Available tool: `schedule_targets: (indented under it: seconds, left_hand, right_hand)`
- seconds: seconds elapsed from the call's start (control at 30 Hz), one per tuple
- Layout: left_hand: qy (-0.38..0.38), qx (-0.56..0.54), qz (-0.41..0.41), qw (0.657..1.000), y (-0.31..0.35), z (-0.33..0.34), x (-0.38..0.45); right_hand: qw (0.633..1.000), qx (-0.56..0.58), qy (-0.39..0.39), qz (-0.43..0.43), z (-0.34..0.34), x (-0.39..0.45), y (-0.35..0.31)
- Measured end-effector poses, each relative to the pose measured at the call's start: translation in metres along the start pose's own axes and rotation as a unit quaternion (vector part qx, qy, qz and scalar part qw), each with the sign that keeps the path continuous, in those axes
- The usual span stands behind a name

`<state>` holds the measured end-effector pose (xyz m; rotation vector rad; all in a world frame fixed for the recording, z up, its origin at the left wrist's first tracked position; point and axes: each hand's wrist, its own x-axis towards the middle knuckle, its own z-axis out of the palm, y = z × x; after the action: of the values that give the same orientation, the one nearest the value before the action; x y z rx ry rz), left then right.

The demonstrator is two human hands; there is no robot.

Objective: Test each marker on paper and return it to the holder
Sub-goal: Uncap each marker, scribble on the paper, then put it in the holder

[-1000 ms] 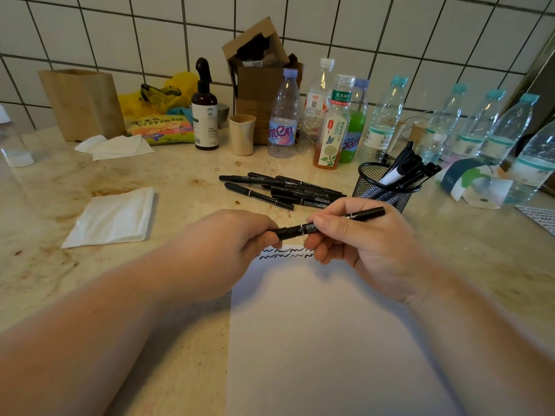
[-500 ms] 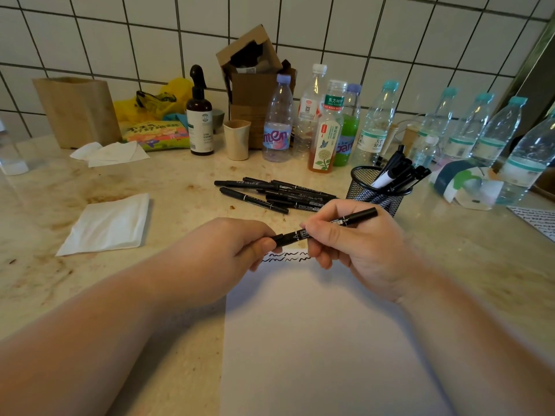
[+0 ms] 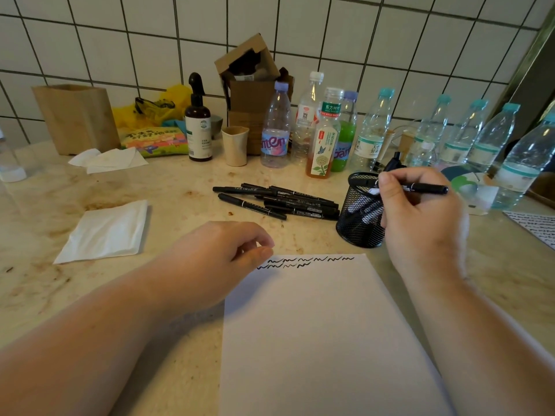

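My right hand (image 3: pixel 420 214) grips a black marker (image 3: pixel 426 188), held roughly level over the rim of the black mesh holder (image 3: pixel 359 223), which has several markers in it. Left of the holder, several black markers (image 3: pixel 279 201) lie in a loose pile on the counter. A white sheet of paper (image 3: pixel 318 340) lies in front of me with two rows of black squiggles (image 3: pixel 306 262) along its top edge. My left hand (image 3: pixel 222 259) hovers at the paper's top left corner, fingers loosely curled and holding nothing.
A row of plastic bottles (image 3: pixel 372 127) stands behind the holder along the tiled wall. A brown spray bottle (image 3: pixel 197 124), a beige cup (image 3: pixel 235 145) and a cardboard box (image 3: pixel 249 85) sit at the back. White tissues (image 3: pixel 105 232) lie at left. Another scribbled sheet (image 3: pixel 534 223) lies at far right.
Both hands held the marker together over the paper before. Now my left hand has let go and my right hand has carried the marker right, up to the mesh holder.
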<state>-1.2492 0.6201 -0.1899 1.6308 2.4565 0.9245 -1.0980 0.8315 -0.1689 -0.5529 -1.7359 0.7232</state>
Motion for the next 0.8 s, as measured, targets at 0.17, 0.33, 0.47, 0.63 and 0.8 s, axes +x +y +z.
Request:
schedule_targets:
  seconds: [0.17,0.33,0.47,0.63,0.8]
  left_hand:
    - [-0.005,0.000,0.009,1.000,-0.001,0.001,0.000]
    - [-0.018,0.014,0.009,1.000,-0.003,0.002,0.000]
    - [-0.013,0.011,0.008,1.000,-0.006,0.004,0.001]
    - [-0.014,0.018,0.008,1.000,-0.010,0.006,0.001]
    - [-0.023,0.028,0.003,0.999,-0.015,0.008,0.003]
  right_hand:
    - [0.999,-0.026,0.003,0.018,0.000,0.004,0.003]
    - [0.994,0.089,0.007,0.058,0.002,0.004,0.000]
    - [0.993,0.110,0.021,0.038,0.001,0.003,-0.002]
    - [0.998,0.056,-0.015,0.017,0.004,0.000,0.001]
    - [0.998,0.014,-0.053,-0.017,0.009,-0.012,-0.004]
